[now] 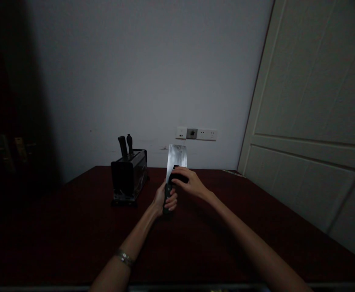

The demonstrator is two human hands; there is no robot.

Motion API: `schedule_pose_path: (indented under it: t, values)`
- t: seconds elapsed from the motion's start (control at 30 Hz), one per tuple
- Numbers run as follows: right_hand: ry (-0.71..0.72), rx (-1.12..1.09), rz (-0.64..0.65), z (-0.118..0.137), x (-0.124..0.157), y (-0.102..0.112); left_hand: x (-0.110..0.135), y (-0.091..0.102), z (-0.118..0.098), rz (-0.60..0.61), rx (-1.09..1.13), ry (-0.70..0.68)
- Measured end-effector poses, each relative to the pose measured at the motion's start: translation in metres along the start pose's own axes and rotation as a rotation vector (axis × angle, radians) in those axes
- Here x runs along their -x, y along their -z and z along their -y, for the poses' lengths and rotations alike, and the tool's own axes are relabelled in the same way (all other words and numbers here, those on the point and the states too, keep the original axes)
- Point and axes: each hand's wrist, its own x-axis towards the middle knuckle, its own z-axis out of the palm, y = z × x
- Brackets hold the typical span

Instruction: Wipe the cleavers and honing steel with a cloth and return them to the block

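A cleaver (pixel 176 156) with a broad, shiny blade points upward in front of me. My left hand (pixel 162 198) is closed around its dark riveted handle (pixel 167 194). A small black object (pixel 180 177) is pinched between the thumb and fingers of my right hand (pixel 192 181). It lies over the lower part of the blade, just above the handle; its exact kind I cannot make out. To the left stands a knife block (pixel 129 176) with shiny sides and a dark front, and two black handles (pixel 125 146) stick up out of it.
Everything stands over a dark red table (pixel 74 227) that reaches the pale wall (pixel 147 81). Sockets (pixel 206 134) are set in the wall behind the cleaver. A white panelled door (pixel 311 121) borders the table on the right. The far left is very dark.
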Motion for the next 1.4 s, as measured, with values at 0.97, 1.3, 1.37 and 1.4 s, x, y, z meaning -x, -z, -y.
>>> schedule_pose_path:
  t: [0.97,1.3,1.37,1.4]
  values:
    - [0.102,0.063,0.043,0.018,-0.013,-0.017,-0.001,0.005,0.004,-0.054,-0.054,-0.001]
    - [0.091,0.047,0.062,0.012,-0.014,-0.011,0.002,0.002,-0.004,-0.035,-0.055,-0.033]
    - [0.098,0.048,0.060,0.014,-0.015,-0.016,0.001,0.003,-0.003,-0.074,-0.067,-0.019]
    - [0.105,0.045,0.063,0.016,-0.016,-0.018,0.001,0.004,-0.002,-0.086,-0.072,-0.015]
